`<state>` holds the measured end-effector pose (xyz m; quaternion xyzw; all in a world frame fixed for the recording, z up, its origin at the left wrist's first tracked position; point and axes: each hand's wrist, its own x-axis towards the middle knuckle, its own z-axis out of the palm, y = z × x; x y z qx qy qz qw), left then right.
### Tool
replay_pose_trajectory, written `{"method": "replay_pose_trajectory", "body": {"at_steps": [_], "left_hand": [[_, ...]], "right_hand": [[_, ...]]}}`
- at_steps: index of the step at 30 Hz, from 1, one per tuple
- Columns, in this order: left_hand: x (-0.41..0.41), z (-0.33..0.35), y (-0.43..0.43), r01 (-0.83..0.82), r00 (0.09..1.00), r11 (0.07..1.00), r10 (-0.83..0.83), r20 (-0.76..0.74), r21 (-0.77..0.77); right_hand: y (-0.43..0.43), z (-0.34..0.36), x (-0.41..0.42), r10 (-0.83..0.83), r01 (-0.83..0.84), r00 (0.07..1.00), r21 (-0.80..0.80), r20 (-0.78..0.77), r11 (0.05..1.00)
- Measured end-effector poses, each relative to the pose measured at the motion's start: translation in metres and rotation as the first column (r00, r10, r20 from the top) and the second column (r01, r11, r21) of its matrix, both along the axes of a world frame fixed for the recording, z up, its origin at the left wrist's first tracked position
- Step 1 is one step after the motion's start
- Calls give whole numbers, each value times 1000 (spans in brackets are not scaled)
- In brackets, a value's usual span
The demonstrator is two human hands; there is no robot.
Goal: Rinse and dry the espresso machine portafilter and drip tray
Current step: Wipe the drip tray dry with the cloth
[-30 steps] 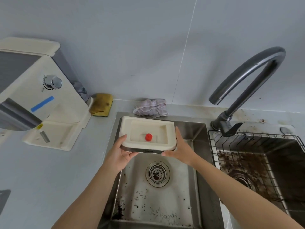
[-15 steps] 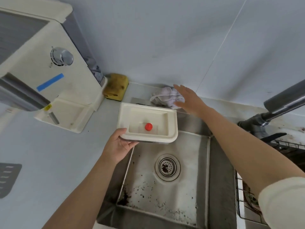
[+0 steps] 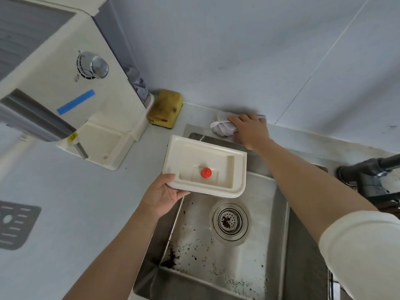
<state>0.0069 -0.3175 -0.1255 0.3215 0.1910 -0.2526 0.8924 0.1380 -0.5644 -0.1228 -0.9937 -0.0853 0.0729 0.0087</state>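
Your left hand (image 3: 161,197) clamps near-left corner of cream drip tray (image 3: 218,158), thumb on rim, tray held level above back-left of sink (image 3: 279,215). Red float (image 3: 206,172) stands in tray's well. Your right hand (image 3: 249,128) rests on pale cloth (image 3: 223,127) on bench (image 3: 65,213) behind sink, fingers curled onto it. Espresso machine (image 3: 65,83) at left, yellow sponge (image 3: 165,109) just beside it. Portafilter not visible.
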Motion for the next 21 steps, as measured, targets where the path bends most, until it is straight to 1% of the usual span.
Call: {"method": "replay_pose_trajectory", "body": {"at_steps": [3, 6, 8, 11, 13, 15, 17, 18, 19, 21], "left_hand": [[-2, 0, -1, 18, 1000, 1000, -18, 14, -15], [-4, 3, -3, 29, 999, 999, -29, 22, -36], [-6, 5, -6, 41, 999, 998, -40, 23, -51], [-10, 11, -14, 73, 996, 995, -69, 49, -75], [-12, 15, -20, 94, 993, 992, -87, 76, -90], [-14, 18, -26, 115, 990, 989, -106, 95, -96], [-16, 22, -33, 138, 986, 985, -127, 109, -99], [-18, 25, -36, 147, 984, 984, -134, 120, -101], [-20, 28, -40, 154, 982, 982, -139, 131, -106], [-23, 35, -48, 159, 979, 980, -141, 144, -123]], "right_hand": [[2, -2, -5, -45, 45, 999, 12, 4, 999], [0, 8, -9, -95, 98, 995, 91, -38, 991], [-3, 20, -12, -146, 161, 986, 212, -84, 964], [-6, 43, -23, -176, 206, 978, 448, -109, 870], [-2, 66, -36, -159, 176, 984, 571, -80, 802], [4, 92, -53, -116, 103, 993, 651, -23, 752], [12, 114, -71, -57, 14, 998, 685, 41, 729], [16, 122, -79, -30, -24, 997, 682, 68, 731], [20, 127, -87, -10, -49, 996, 665, 85, 745], [29, 128, -99, 5, -49, 997, 596, 75, 802]]}}
